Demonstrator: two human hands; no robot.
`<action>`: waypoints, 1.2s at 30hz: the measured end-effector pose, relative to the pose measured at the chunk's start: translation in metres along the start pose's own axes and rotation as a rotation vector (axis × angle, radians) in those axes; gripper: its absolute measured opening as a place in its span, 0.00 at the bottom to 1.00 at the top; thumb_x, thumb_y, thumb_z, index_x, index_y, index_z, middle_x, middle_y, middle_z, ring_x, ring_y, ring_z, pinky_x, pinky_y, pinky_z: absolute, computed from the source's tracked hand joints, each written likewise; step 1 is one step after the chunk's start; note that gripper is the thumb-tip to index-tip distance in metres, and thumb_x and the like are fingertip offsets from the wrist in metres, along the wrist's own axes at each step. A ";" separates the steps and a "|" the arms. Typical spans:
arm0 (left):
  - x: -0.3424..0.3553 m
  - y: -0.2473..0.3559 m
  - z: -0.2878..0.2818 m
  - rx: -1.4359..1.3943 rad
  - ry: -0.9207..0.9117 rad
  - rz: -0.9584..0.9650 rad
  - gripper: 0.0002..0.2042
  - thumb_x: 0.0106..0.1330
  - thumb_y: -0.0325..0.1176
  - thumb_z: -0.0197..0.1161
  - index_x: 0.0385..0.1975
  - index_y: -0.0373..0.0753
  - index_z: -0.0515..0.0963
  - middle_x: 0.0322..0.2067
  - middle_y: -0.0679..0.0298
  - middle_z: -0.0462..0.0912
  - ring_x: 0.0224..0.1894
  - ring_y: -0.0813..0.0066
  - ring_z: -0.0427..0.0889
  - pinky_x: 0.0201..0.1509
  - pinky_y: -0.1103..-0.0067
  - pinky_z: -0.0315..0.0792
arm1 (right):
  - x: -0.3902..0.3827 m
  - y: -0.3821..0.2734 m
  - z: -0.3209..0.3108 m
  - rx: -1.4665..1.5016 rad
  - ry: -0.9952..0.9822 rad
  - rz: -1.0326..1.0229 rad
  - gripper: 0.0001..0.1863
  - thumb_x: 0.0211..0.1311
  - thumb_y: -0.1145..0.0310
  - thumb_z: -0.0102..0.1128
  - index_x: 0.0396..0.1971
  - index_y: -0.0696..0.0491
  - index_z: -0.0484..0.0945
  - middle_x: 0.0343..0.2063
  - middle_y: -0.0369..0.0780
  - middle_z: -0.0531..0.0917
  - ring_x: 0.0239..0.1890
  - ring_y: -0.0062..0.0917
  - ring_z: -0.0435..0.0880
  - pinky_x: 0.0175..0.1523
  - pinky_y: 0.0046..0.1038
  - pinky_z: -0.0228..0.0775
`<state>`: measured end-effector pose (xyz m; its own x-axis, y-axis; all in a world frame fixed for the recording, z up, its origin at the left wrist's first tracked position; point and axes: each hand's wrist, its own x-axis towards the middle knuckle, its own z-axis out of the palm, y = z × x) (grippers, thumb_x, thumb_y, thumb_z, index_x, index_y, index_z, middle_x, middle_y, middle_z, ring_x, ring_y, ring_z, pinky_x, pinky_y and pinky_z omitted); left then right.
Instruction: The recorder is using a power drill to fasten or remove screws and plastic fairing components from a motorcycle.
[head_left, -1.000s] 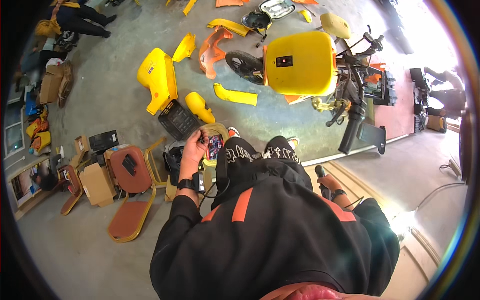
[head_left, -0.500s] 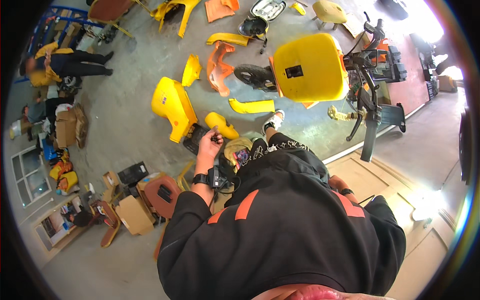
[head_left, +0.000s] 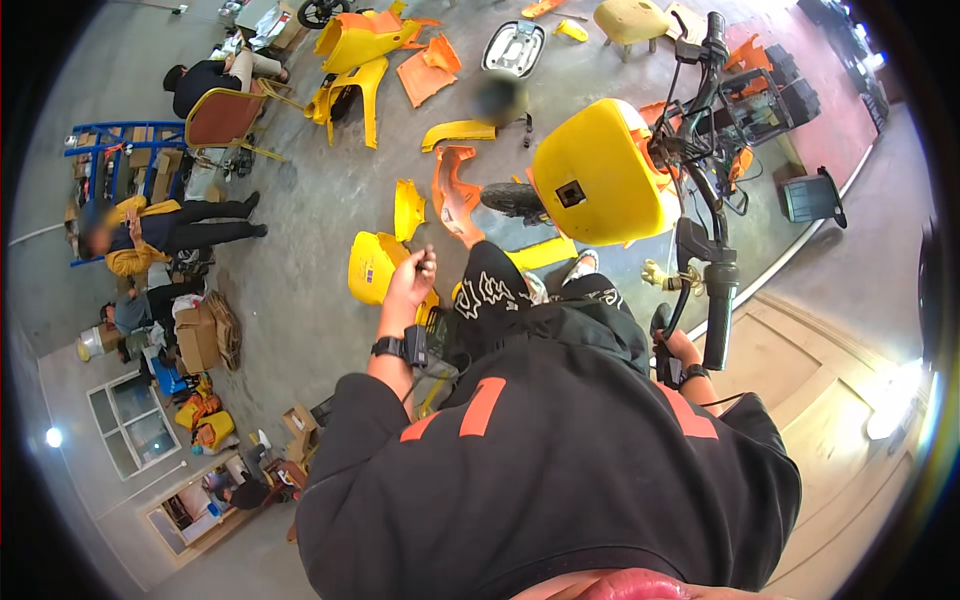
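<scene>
Left hand (head_left: 413,275) raised over floor, fingers curled together, pinching small dark item (head_left: 426,266), too small to identify. Yellow body panel (head_left: 372,266) just beyond hand on concrete. Right hand (head_left: 678,350) low beside knee, mostly hidden; spread or closed, cannot tell; black handlebar grip (head_left: 718,330) close by. Yellow scooter front cover (head_left: 600,178) ahead. Orange panels (head_left: 452,195) farther out; seated person (head_left: 170,230) well apart at left.

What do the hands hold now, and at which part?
Left hand pinches something small at the fingertips; what it is cannot be told. Right hand rests by the scooter's black grip.
</scene>
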<state>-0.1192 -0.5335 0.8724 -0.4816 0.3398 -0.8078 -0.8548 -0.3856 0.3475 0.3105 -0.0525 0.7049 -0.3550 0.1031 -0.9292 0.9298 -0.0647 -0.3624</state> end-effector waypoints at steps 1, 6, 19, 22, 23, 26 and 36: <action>0.003 0.004 0.028 0.074 0.080 0.014 0.07 0.71 0.34 0.52 0.38 0.39 0.74 0.26 0.68 0.76 0.21 0.83 0.72 0.20 0.88 0.66 | 0.000 0.002 0.006 0.078 0.043 0.029 0.15 0.51 0.63 0.60 0.30 0.62 0.80 0.25 0.42 0.82 0.26 0.29 0.84 0.34 0.31 0.76; 0.029 0.030 0.066 0.196 -0.126 -0.125 0.10 0.71 0.40 0.53 0.30 0.42 0.72 0.20 0.70 0.70 0.17 0.82 0.67 0.17 0.86 0.60 | 0.001 0.055 0.023 -0.287 0.124 -0.216 0.19 0.45 0.58 0.62 0.27 0.62 0.81 0.22 0.46 0.84 0.26 0.31 0.85 0.33 0.30 0.75; 0.177 0.138 0.114 0.366 -0.099 -0.034 0.12 0.73 0.41 0.50 0.28 0.43 0.69 0.22 0.67 0.71 0.25 0.72 0.72 0.27 0.79 0.68 | -0.060 0.057 0.111 -0.227 0.141 0.262 0.24 0.46 0.52 0.61 0.35 0.57 0.83 0.37 0.48 0.85 0.42 0.35 0.84 0.46 0.37 0.73; 0.235 0.158 0.124 0.381 -0.114 -0.105 0.11 0.72 0.40 0.51 0.30 0.42 0.72 0.23 0.66 0.72 0.25 0.72 0.74 0.27 0.77 0.71 | -0.082 0.010 0.148 -0.215 0.166 0.258 0.24 0.46 0.53 0.61 0.35 0.58 0.84 0.37 0.47 0.85 0.41 0.34 0.84 0.46 0.36 0.73; 0.247 0.163 0.132 0.414 -0.033 -0.066 0.11 0.72 0.39 0.50 0.30 0.41 0.72 0.23 0.66 0.72 0.26 0.72 0.73 0.29 0.77 0.71 | -0.091 -0.033 0.154 -0.045 0.215 0.356 0.23 0.46 0.53 0.60 0.34 0.58 0.84 0.35 0.46 0.85 0.38 0.33 0.84 0.44 0.36 0.74; 0.315 0.186 0.120 0.440 -0.034 -0.069 0.10 0.72 0.36 0.50 0.32 0.39 0.73 0.25 0.64 0.74 0.29 0.68 0.77 0.34 0.73 0.76 | -0.107 -0.104 0.184 0.138 0.249 0.451 0.21 0.54 0.55 0.55 0.34 0.59 0.82 0.33 0.44 0.84 0.39 0.31 0.82 0.46 0.35 0.71; 0.538 0.199 0.068 0.669 0.037 -0.234 0.16 0.74 0.42 0.47 0.28 0.38 0.74 0.23 0.64 0.75 0.24 0.72 0.76 0.26 0.77 0.75 | -0.158 -0.247 0.335 0.361 0.210 0.650 0.21 0.53 0.61 0.60 0.42 0.61 0.80 0.35 0.47 0.84 0.39 0.31 0.82 0.43 0.33 0.73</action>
<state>-0.5617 -0.3695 0.5399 -0.2740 0.3153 -0.9086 -0.8760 0.3081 0.3711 0.1042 -0.3858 0.9169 0.3113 0.1176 -0.9430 0.8429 -0.4924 0.2168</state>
